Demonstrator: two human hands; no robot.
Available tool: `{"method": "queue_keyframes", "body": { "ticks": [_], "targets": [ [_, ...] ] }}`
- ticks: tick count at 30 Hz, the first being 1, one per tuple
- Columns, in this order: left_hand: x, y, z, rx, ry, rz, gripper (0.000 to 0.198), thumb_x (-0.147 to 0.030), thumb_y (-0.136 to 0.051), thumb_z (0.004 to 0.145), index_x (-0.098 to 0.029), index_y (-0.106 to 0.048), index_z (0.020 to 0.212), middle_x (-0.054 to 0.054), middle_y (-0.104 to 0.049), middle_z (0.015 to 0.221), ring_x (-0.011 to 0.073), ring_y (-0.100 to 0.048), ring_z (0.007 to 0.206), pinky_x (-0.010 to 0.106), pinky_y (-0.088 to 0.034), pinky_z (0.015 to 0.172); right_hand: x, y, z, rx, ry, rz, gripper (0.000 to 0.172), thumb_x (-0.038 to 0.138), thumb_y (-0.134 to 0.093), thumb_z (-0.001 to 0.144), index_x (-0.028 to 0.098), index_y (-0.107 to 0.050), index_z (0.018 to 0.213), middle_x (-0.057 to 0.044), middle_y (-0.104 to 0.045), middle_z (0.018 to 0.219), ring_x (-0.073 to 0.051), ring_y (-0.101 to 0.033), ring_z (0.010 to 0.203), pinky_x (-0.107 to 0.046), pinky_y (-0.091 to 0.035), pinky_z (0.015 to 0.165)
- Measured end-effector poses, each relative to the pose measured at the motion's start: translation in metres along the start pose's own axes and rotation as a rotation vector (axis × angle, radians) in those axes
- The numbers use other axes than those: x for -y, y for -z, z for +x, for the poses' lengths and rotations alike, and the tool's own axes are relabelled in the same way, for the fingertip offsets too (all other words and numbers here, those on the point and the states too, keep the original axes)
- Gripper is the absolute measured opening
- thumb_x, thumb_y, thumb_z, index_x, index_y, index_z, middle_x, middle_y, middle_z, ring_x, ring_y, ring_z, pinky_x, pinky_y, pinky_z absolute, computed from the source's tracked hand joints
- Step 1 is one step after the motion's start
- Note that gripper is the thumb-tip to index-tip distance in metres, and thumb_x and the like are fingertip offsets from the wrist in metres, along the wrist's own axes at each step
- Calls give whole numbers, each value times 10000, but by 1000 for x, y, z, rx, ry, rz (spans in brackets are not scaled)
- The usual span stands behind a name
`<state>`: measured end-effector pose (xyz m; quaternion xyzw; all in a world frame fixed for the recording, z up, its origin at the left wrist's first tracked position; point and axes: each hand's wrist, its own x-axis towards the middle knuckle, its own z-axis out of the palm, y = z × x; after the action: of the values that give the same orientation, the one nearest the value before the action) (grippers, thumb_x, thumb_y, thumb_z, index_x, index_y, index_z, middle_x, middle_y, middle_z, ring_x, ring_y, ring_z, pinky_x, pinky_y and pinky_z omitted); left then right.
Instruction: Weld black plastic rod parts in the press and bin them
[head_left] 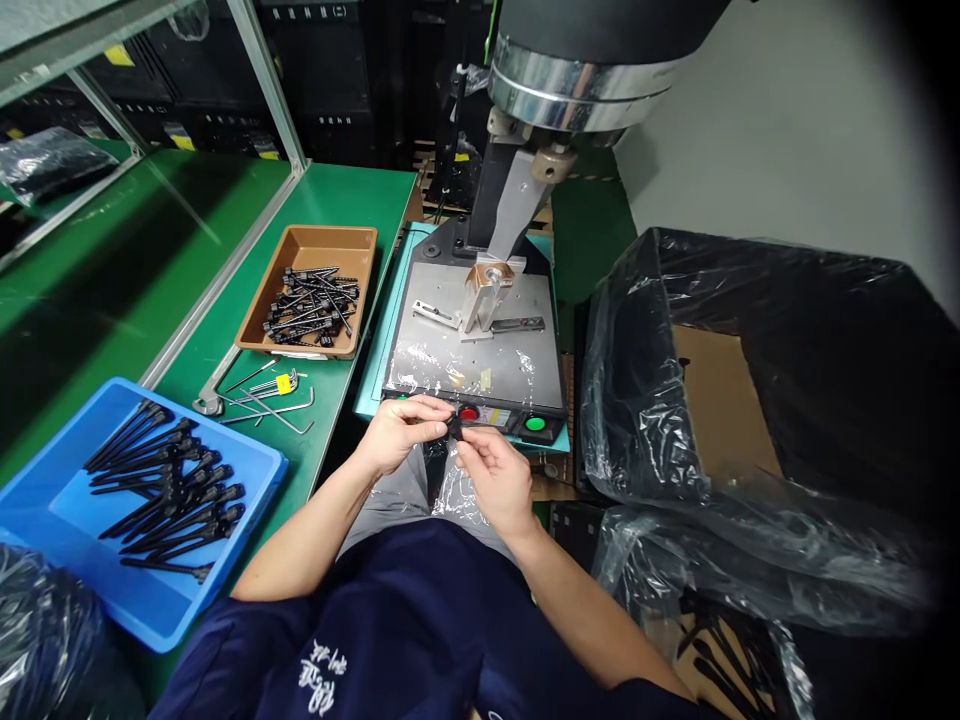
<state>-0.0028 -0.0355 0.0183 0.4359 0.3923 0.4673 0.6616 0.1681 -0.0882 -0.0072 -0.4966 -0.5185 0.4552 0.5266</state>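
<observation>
My left hand (401,435) and my right hand (496,480) meet in front of the machine's near edge, each with its fingers pinched on the same small black part (454,427). Fingers cover most of that part, so its full shape is hidden. Just beyond my hands is the machine's front panel, with a red button (469,413) and a green button (535,424). Farther back, a metal fixture (480,303) stands upright on the grey base plate (450,362). Above it hangs a tapering metal horn (514,200) under the machine head (577,90).
On the green bench at left are a brown tray (251,318) of black-headed rods, several hex keys (279,404) and a blue bin (266,470) of long black parts. A plastic-lined box (637,400) stands at right, with more black parts (724,660) below it.
</observation>
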Motion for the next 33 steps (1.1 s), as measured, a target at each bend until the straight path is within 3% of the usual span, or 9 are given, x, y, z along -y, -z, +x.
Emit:
{"method": "queue_keyframes", "body": {
  "ticks": [2, 7, 9, 16, 21, 25, 28, 33],
  "targets": [
    [-3, 1, 1, 3, -5, 12, 200, -254, -871, 611, -191, -788, 782, 88, -728, 981, 203, -672, 919, 378, -530, 869, 0, -2, -1, -15, 57, -52, 167, 332, -666, 886, 228, -700, 1013, -83, -669, 1015, -182, -643, 716, -324, -556, 610],
    [-10, 1, 2, 37, 10, -42, 199, -240, -876, 603, -171, -782, 764, 92, -729, 964, 191, -678, 885, 353, -552, 825, 9, -2, 5, 75, -144, 246, 229, 392, -719, 839, 197, -667, 947, 2, -615, 606, -144, -553, 501, -254, -443, 445],
    [-10, 0, 3, 46, 15, -59, 187, -237, -872, 608, -168, -779, 755, 92, -729, 960, 192, -679, 886, 358, -557, 829, 12, -2, 8, 95, -198, 305, 277, 416, -746, 809, 185, -658, 933, 11, -603, 564, -138, -533, 475, -250, -427, 440],
    [-9, -2, 3, 24, -37, 60, 185, -278, -851, 638, -176, -781, 776, 93, -734, 993, 209, -683, 925, 377, -553, 866, 5, -3, 5, 42, -162, 235, 263, 417, -711, 839, 185, -660, 952, 4, -607, 598, -148, -547, 496, -267, -446, 458],
    [-14, 0, 5, 32, -40, 104, 169, -270, -848, 636, -182, -779, 763, 87, -740, 968, 208, -684, 923, 363, -542, 860, 0, -5, 2, -36, 29, 13, 189, 354, -663, 885, 223, -694, 1018, -62, -668, 934, -164, -616, 642, -311, -522, 581],
    [-18, 4, 9, 76, 21, 49, 188, -252, -867, 598, -173, -774, 741, 81, -736, 946, 189, -684, 858, 328, -543, 792, 5, -5, 7, 72, -162, 265, 242, 402, -715, 837, 195, -655, 949, 5, -598, 627, -142, -538, 500, -248, -412, 431],
    [-21, 6, 11, 116, 15, 102, 166, -238, -860, 614, -183, -777, 747, 66, -731, 926, 166, -677, 847, 297, -534, 790, 6, -5, 8, 80, -231, 343, 296, 430, -752, 792, 185, -641, 915, 6, -587, 618, -132, -512, 480, -233, -372, 403],
    [-27, 6, 15, 164, -4, 174, 159, -252, -852, 631, -175, -775, 747, 70, -729, 931, 172, -676, 862, 305, -540, 806, 0, -4, 3, -17, 5, 139, 182, 354, -689, 865, 210, -693, 977, -58, -647, 902, -141, -576, 610, -284, -480, 532]
  ]
}}
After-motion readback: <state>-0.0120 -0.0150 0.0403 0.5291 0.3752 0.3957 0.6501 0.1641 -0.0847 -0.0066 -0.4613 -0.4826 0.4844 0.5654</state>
